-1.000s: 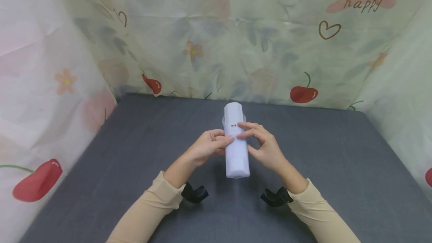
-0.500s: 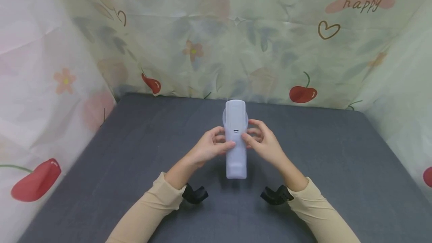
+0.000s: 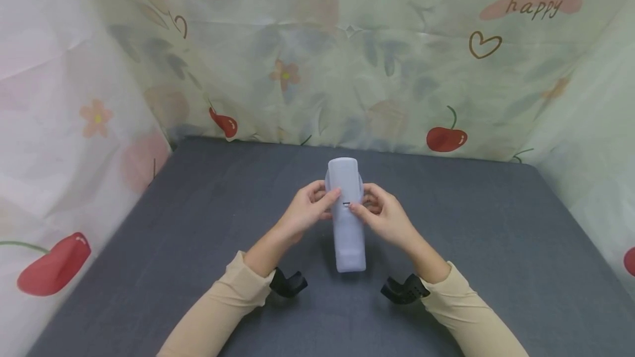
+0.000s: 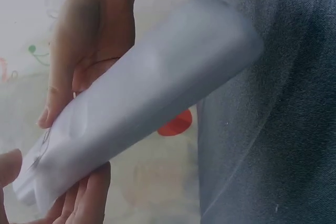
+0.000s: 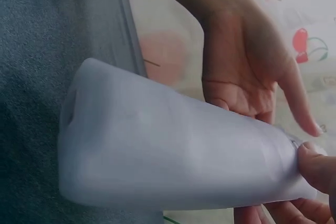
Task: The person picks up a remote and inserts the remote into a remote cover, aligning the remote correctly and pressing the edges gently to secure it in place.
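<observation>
A long white plastic device (image 3: 349, 244) with rounded ends and a small dark slot or latch (image 3: 346, 204) is held upright above the table, its near end tilted down. A rounded part bulges from behind its upper half; what it is stays hidden. My left hand (image 3: 308, 208) grips the upper left side, thumb lying on the face above the slot. On the right side, my right hand (image 3: 389, 216) holds it, thumb tip at the slot, fingers behind. In the left wrist view, the device (image 4: 126, 98) crosses between both hands; the right wrist view shows its broad lower end (image 5: 131, 140).
A dark grey cloth-covered table (image 3: 198, 269) lies beneath. Printed fabric walls (image 3: 317, 59) close off the back and both sides. A black band (image 3: 289, 284) sits on the left wrist and another black band (image 3: 404, 289) on the right.
The device has come slightly lower and nearer. My left thumb has slid up its face. My right hand has shifted from fingertips on the face to thumb in front, fingers behind.
</observation>
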A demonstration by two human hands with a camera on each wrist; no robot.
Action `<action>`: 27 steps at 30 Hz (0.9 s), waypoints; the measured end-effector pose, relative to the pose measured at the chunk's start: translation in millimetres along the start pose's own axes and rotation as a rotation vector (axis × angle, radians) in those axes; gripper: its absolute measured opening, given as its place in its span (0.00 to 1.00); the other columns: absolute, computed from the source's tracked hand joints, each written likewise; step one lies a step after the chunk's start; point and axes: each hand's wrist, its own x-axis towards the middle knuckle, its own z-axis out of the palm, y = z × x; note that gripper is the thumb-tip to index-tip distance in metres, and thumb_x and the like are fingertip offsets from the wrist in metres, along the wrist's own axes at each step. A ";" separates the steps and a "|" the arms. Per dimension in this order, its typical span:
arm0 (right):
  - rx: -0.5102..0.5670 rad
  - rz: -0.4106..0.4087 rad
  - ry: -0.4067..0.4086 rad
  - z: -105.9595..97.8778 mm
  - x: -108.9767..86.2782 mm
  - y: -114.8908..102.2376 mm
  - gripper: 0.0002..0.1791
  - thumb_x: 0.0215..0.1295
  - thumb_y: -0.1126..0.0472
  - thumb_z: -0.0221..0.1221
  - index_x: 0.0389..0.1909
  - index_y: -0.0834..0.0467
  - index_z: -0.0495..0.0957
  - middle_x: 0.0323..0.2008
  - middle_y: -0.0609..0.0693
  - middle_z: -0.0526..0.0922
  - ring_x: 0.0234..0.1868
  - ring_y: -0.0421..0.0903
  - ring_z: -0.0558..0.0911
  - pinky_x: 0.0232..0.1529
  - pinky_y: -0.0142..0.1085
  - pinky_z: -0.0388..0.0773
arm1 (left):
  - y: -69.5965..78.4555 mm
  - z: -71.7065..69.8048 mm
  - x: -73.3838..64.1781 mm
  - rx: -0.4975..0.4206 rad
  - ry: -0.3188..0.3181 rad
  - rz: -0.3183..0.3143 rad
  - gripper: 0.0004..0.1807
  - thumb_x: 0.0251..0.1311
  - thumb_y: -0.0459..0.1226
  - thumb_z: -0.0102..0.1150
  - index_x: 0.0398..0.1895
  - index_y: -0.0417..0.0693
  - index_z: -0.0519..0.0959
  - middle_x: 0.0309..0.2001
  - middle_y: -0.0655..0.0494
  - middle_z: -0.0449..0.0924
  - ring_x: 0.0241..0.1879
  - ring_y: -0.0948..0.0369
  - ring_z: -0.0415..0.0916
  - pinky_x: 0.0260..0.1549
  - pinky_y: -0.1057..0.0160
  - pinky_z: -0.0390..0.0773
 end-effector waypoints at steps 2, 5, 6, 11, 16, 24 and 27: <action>-0.012 -0.019 -0.019 0.9 -1.0 0.1 0.20 0.63 0.64 0.58 0.54 0.65 0.69 0.38 0.64 0.82 0.33 0.42 0.84 0.32 0.32 0.81 | 1.2 0.5 0.7 0.018 0.023 0.007 0.24 0.66 0.44 0.52 0.60 0.41 0.67 0.55 0.42 0.76 0.53 0.51 0.76 0.46 0.53 0.80; -0.013 -0.030 -0.045 2.0 -2.0 -0.7 0.20 0.63 0.63 0.58 0.55 0.64 0.70 0.40 0.63 0.82 0.34 0.44 0.83 0.33 0.31 0.80 | 2.5 1.3 1.0 0.055 0.059 0.031 0.25 0.63 0.45 0.55 0.60 0.43 0.68 0.54 0.43 0.77 0.49 0.54 0.77 0.40 0.56 0.81; -0.011 -0.032 -0.052 2.0 -2.1 -1.0 0.20 0.63 0.63 0.58 0.55 0.64 0.69 0.40 0.63 0.82 0.34 0.43 0.83 0.33 0.31 0.80 | 2.8 1.5 1.1 0.060 0.071 0.043 0.25 0.62 0.44 0.56 0.60 0.44 0.67 0.54 0.43 0.77 0.47 0.55 0.78 0.38 0.57 0.81; 0.013 -0.026 -0.090 0.7 -3.0 -4.3 0.20 0.64 0.64 0.57 0.56 0.64 0.69 0.43 0.64 0.79 0.33 0.43 0.83 0.33 0.34 0.81 | 4.3 1.9 -0.2 0.070 0.106 0.101 0.26 0.61 0.42 0.58 0.62 0.45 0.67 0.51 0.42 0.78 0.41 0.57 0.79 0.31 0.62 0.79; 0.058 0.005 -0.131 -1.7 -3.8 -7.2 0.19 0.64 0.67 0.56 0.55 0.68 0.68 0.43 0.66 0.75 0.34 0.48 0.85 0.34 0.46 0.83 | 4.6 2.0 -0.8 0.076 0.111 0.130 0.24 0.62 0.40 0.58 0.60 0.44 0.68 0.50 0.43 0.79 0.39 0.59 0.79 0.30 0.64 0.78; -0.019 0.008 -0.051 0.8 -5.6 -6.1 0.14 0.63 0.71 0.52 0.49 0.71 0.71 0.37 0.64 0.76 0.33 0.52 0.86 0.32 0.35 0.83 | 3.7 4.2 -1.3 0.101 0.116 0.167 0.26 0.61 0.39 0.58 0.61 0.43 0.68 0.53 0.43 0.78 0.47 0.52 0.79 0.42 0.57 0.80; -0.073 -0.013 0.005 4.3 -5.8 -6.9 0.11 0.61 0.73 0.50 0.44 0.70 0.73 0.34 0.63 0.78 0.28 0.46 0.85 0.29 0.30 0.81 | 3.1 5.2 -1.4 0.127 0.113 0.187 0.26 0.61 0.39 0.59 0.61 0.42 0.68 0.53 0.43 0.77 0.47 0.51 0.79 0.42 0.57 0.80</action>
